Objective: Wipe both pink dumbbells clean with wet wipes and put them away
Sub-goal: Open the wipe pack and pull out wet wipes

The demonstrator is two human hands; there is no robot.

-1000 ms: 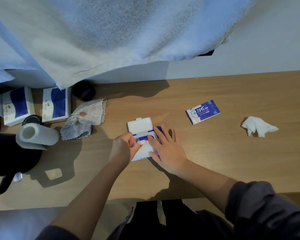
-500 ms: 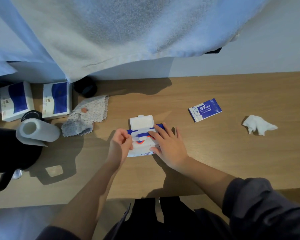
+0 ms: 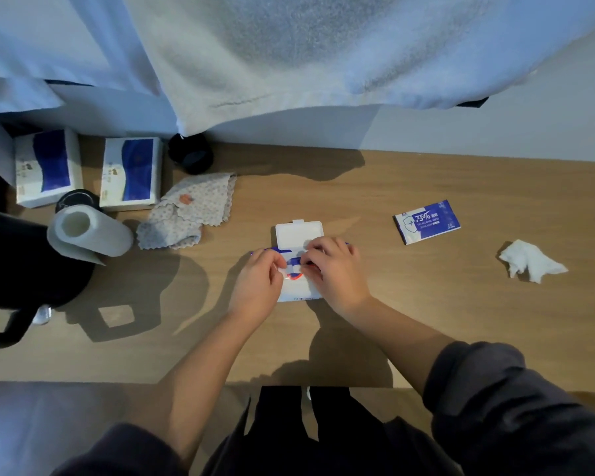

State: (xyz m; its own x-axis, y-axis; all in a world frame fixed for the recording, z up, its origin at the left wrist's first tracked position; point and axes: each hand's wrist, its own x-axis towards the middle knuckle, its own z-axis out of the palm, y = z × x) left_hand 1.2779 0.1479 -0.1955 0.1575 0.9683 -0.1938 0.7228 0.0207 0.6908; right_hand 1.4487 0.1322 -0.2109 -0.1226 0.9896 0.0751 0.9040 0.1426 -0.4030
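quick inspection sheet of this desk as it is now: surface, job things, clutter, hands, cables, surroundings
Surface: wooden table, with shadows beside the arms.
Job's things: wet wipe pack lying flat, its white lid flipped open; no dumbbells in view.
Clutter: blue sachet and crumpled white wipe at right; patterned cloth, paper roll, blue-and-white box, second box, black round object and black container at left.
Hands: left hand and right hand both pinch at the pack's opening, fingers curled.
Cables: nothing seen.
Surroundings: white fabric hanging over the far edge; pale wall behind.
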